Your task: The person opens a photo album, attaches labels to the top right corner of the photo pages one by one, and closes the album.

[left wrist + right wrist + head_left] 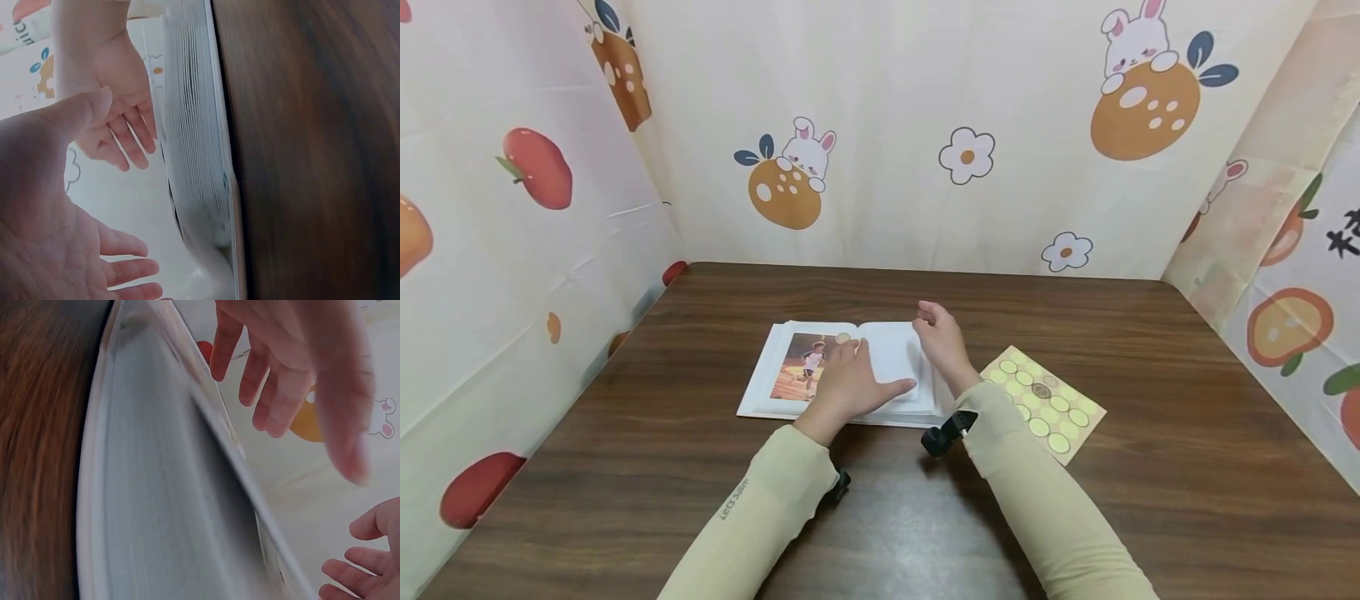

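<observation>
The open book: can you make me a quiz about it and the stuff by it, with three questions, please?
1. True or false: the open book has a picture on its left side.
2. What lies to the right of the book? A) a cup; B) a yellow sheet with circles; C) a pencil.
3. Which hand is nearer the picture in the head view?

Key: 1. True. 2. B. 3. The left hand.

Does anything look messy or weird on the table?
Nothing looks spilled or torn. The yellow sheet lies slanted to the right of the open book, partly hidden by the right sleeve. One circle on it looks odd because it's darker than the others. I can't tell why.
</observation>
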The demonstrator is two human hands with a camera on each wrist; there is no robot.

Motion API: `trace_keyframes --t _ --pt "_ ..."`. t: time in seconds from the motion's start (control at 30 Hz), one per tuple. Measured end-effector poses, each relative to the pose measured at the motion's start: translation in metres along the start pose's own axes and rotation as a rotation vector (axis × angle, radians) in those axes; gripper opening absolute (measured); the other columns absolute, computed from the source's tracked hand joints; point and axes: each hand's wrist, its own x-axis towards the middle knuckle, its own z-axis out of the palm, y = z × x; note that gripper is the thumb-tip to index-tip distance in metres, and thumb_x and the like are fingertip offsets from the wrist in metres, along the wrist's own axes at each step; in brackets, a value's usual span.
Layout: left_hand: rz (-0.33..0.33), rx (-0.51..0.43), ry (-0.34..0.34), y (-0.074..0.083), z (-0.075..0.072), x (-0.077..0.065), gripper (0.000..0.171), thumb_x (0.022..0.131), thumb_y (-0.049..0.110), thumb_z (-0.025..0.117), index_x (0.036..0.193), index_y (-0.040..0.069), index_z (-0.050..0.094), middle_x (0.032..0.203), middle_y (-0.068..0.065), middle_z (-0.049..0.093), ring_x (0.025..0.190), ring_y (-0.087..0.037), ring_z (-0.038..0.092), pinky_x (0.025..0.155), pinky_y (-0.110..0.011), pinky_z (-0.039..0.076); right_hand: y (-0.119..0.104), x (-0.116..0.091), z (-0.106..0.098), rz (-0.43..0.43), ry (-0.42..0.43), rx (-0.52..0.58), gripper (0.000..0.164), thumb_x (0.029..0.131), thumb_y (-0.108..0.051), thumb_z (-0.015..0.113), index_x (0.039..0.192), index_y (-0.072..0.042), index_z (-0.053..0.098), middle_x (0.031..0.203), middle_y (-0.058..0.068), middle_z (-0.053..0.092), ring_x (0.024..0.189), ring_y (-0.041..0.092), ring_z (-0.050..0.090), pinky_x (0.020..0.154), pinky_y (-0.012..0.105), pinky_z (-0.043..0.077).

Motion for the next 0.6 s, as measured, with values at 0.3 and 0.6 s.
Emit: trace_keyframes --t 0.3,0.6 --pt "0.003 0.024 -0.007 0.016 0.008 -0.001 0.111 0.068 0.075 0.057 0.142 -0.003 0.03 0.143 -0.018 0.033 0.132 -0.033 0.026 0.104 -0.046 0.026 0.007 -0.001 -0.011 0.012 -0.043 -0.133 0.048 0.095 -0.013 0.045 0.14 -0.001 0.036 0.14 0.017 0.04 0.129 0.032 0.035 0.104 0.045 0.029" --pt "-0.021 0.086 -0.069 0.028 0.012 -0.003 0.121 0.06 0.079 0.061 0.145 0.001 0.026 0.149 -0.015 0.025 0.134 -0.032 0.02 0.103 -0.056 0.02 0.016 -0.002 -0.017 0.015 -0.081 -0.199 0.047 0.097 -0.015 0.043 0.14 0.002 0.034 0.143 0.019 0.035 0.131 0.034 0.032 0.105 0.045 0.027"
